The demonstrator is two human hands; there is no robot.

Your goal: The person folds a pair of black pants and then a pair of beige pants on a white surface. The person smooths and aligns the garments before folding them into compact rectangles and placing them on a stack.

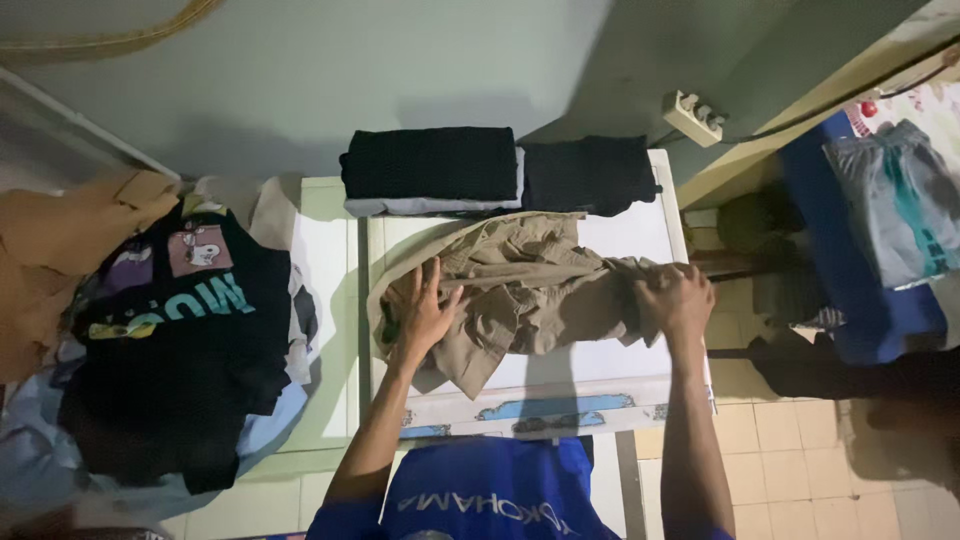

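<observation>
A: What are the hands doing with the khaki shirt (510,290)?

B: The left hand (422,312) is lying flat on it, fingers spread, pressing rather than gripping; the right hand (678,298) is closing around a bunched end of the cloth, clenched on it, right at the table's (640,232) far-right edge.

A: What is staying hidden?

B: The right fingertips are curling under the fabric, so they are not showing; the shirt's shape is hard to read, since it is lying crumpled between the two hands; a corner is hanging off the near edge just below the left hand.

A: And beyond the grip?

B: Just past both hands, toward the wall, a folded black stack (430,165) and a second dark folded piece (590,175) are sitting along the far edge, almost touching the shirt; the layers under the black stack are pale, but I cannot tell what they are.

A: Any open room?

B: A bare white strip is running between the hands and the near edge; left of the left hand, a heap of clothes (180,340) is crowding the side, its lower part fading into shadow; right of the right hand the table is ending, and dim tiled floor (790,440) is opening up.
</observation>
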